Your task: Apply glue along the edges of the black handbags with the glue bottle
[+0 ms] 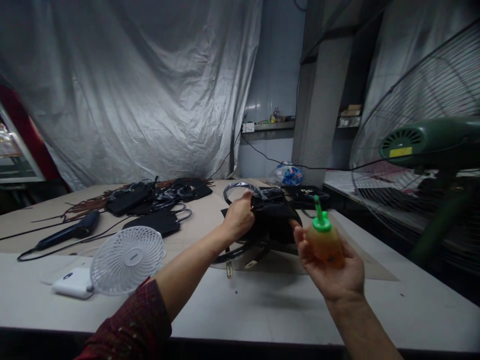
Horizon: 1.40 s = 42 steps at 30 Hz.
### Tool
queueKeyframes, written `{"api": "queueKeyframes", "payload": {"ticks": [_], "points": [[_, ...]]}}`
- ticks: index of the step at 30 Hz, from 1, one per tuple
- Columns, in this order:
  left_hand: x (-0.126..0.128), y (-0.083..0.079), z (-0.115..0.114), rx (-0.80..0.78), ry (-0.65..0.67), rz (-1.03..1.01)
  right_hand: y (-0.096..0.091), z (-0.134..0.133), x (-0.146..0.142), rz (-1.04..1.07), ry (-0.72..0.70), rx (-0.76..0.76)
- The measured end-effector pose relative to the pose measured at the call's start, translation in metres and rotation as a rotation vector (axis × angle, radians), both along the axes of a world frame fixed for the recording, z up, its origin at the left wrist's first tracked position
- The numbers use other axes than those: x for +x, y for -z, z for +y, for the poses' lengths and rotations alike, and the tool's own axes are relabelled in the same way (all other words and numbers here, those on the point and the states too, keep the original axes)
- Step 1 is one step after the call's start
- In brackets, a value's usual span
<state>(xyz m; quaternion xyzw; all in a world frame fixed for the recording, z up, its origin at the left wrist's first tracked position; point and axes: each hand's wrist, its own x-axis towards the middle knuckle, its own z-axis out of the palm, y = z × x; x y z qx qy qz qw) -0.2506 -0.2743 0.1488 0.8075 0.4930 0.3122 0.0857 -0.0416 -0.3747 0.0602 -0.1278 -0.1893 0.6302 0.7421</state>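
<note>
Head view: on the table (pixel 262 320), near its middle, lies the bag (pixel 275 216), presumably light and semi-stiff; hold by its top edge. Left hand (pixel 240 216) touches it beside the handle (pixel 252 187), whose shiny wrap is probably slippery; pinch cannot be told. Right hand (pixel 343 280) cradles the bottle (pixel 327 247), likely squeezable; grip lightly below the green cap (pixel 322 223).

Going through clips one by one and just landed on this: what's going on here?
Someone is handling a black bag at a table. The left hand holds it near the handle. The right hand holds a bottle with a green top, fingertips close to the bag. Leftward are a small white fan and another black bag.
</note>
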Motion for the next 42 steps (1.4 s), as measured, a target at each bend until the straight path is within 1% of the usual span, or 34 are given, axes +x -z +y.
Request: {"api": "queueKeyframes", "payload": {"ticks": [1,4,5,7,9,13,15,18,20,23,25,27,29,31,34,37,40,42], "points": [[0.001,-0.005,0.001,0.002,0.005,-0.002,0.008,-0.006,0.003,0.002,0.026,-0.026],[0.001,-0.016,0.002,0.012,0.050,-0.012,0.026,-0.022,0.011,0.021,0.175,-0.112],[0.001,-0.018,0.001,0.008,0.068,-0.008,0.030,-0.026,0.012,0.020,0.214,-0.139],[0.001,-0.020,0.001,-0.024,0.095,0.018,0.033,-0.030,0.013,-0.003,0.242,-0.181],[0.004,-0.020,0.000,-0.067,0.123,0.046,0.030,-0.031,0.011,-0.043,0.219,-0.177],[0.015,-0.016,-0.001,-0.095,0.188,0.075,0.017,-0.023,-0.004,-0.121,0.165,-0.033],[0.019,-0.013,-0.003,-0.092,0.247,0.128,0.007,-0.017,-0.014,-0.135,0.154,0.008],[0.021,-0.010,-0.007,-0.041,0.390,0.234,-0.008,-0.011,-0.028,-0.101,0.178,0.047],[0.018,-0.006,-0.008,-0.003,0.472,0.271,-0.015,-0.010,-0.033,-0.065,0.215,0.056],[0.012,0.000,-0.010,-0.017,0.545,0.270,-0.017,-0.012,-0.035,-0.036,0.252,0.030],[0.010,0.005,-0.011,-0.029,0.560,0.266,-0.016,-0.013,-0.034,-0.043,0.266,0.024],[0.011,0.009,-0.013,-0.009,0.549,0.279,-0.015,-0.014,-0.033,-0.054,0.271,0.028],[0.015,0.013,-0.016,0.028,0.497,0.305,-0.015,-0.013,-0.033,-0.056,0.259,0.032],[0.022,0.015,-0.019,0.059,0.408,0.329,-0.017,-0.012,-0.036,-0.048,0.245,0.039],[0.033,0.019,-0.020,0.102,0.239,0.342,-0.020,-0.010,-0.042,-0.011,0.240,0.022],[0.036,0.023,-0.016,0.158,0.152,0.335,-0.025,-0.013,-0.045,0.032,0.253,-0.038],[0.026,0.022,-0.004,0.339,0.149,0.263,-0.028,-0.025,-0.037,0.008,0.247,-0.010],[0.014,0.016,0.007,0.484,0.156,0.210,-0.028,-0.037,-0.024,-0.014,0.277,0.003]]}}
